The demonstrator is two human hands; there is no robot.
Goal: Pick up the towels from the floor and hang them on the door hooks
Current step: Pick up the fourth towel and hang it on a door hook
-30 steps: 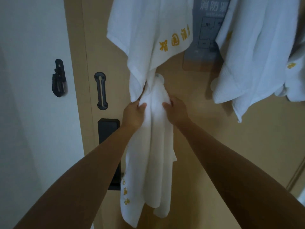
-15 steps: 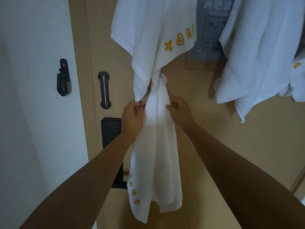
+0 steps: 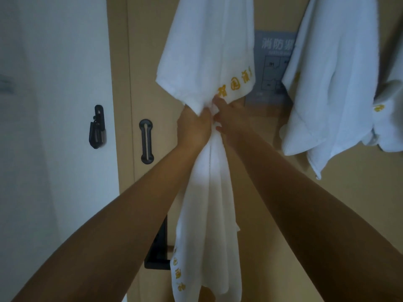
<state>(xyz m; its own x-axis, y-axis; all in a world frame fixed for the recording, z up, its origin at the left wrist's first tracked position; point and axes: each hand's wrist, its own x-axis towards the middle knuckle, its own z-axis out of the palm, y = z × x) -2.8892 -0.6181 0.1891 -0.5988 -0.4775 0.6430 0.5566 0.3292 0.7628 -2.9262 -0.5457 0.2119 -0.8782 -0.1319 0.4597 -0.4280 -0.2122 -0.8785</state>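
Observation:
A long white towel (image 3: 209, 214) with gold lettering hangs down the tan door (image 3: 250, 171) between my forearms. My left hand (image 3: 194, 125) and my right hand (image 3: 229, 115) both grip its bunched top, pressed close together. Directly above them hangs a second white towel (image 3: 207, 51), whose lower corner touches my hands. A third white towel (image 3: 331, 83) hangs at the right. The hooks themselves are hidden by the cloth.
A grey sign (image 3: 272, 66) with white characters is fixed to the door between the hanging towels. A black slotted latch plate (image 3: 146, 141) and a black lock body (image 3: 158, 256) sit on the door's left edge. A black catch (image 3: 97, 127) is mounted on the white wall at the left.
Both hands have risen along the door with the towel's bunched top, closing together under the upper towel's corner. The lower towel has been drawn upward.

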